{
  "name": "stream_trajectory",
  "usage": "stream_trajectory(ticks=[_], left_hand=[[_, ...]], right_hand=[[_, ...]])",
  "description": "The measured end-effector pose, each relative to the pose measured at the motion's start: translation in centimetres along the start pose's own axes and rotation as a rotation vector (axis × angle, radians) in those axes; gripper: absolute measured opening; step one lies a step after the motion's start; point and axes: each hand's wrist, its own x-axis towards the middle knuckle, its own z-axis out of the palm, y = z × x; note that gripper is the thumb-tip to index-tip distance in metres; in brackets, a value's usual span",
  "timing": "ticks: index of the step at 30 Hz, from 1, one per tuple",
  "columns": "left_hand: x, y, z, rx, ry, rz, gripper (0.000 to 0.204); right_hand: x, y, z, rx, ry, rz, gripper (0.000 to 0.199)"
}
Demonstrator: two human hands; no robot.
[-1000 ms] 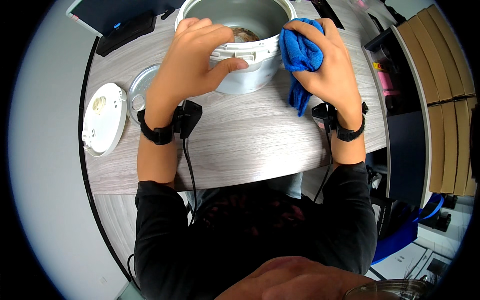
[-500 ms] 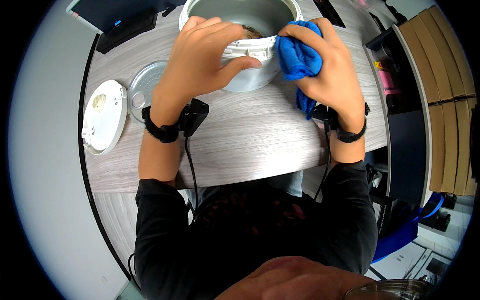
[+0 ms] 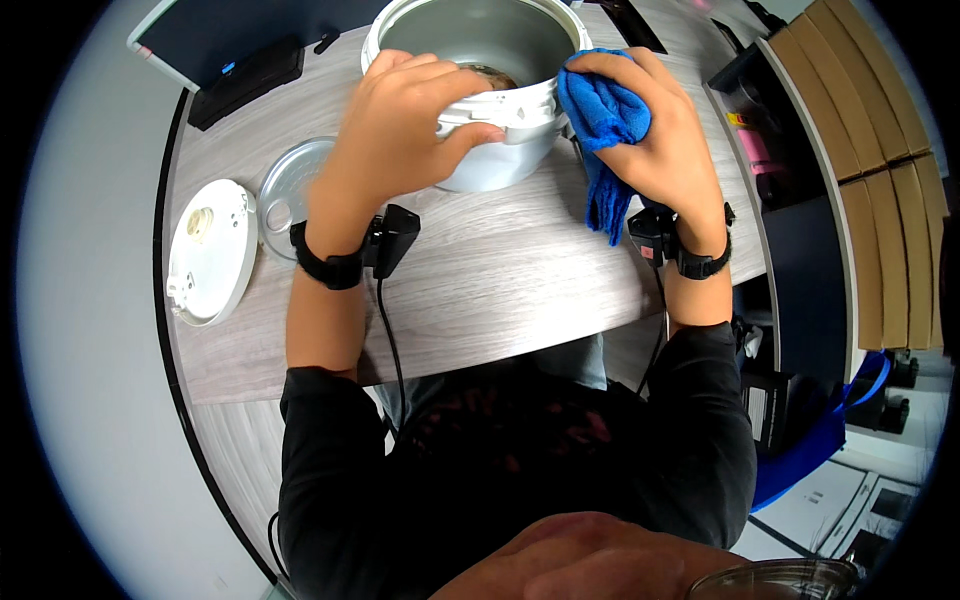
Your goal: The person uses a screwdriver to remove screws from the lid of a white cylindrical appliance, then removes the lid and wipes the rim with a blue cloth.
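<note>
A white rice cooker body, lidless, stands at the far middle of the table. Its grey inside shows, with a brownish patch at the bottom. My left hand is closed over the near-left rim, thumb on the outer wall and fingers over the edge. Bunched in my right hand is a blue cloth, pressed to the rim's right side, with one end hanging down. Left of my left wrist lie a round metal inner lid and the white outer lid.
At the back left are a dark screen and a black box. A dark shelf with brown cardboard boxes stands right of the table. Black cables run down from both wrist straps.
The cloth and my right hand have shifted slightly down and right along the rim. The cooker body appears a little turned, with my left hand still on its rim.
</note>
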Motion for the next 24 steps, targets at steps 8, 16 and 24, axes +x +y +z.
stream_trajectory(ticks=[8,16,24], left_hand=[[0.2,1.8,1.1,0.034,0.071,-0.012,0.038],[-0.4,1.9,2.0,0.027,0.092,-0.021,0.036],[-1.0,1.4,1.9,0.031,0.092,-0.016,0.037]], right_hand=[[-0.3,-1.5,-0.3,-0.15,-0.061,0.007,0.051],[0.2,-2.0,-0.1,-0.191,-0.144,-0.022,0.052],[0.5,-2.4,-0.1,-0.194,-0.171,-0.098,0.044]])
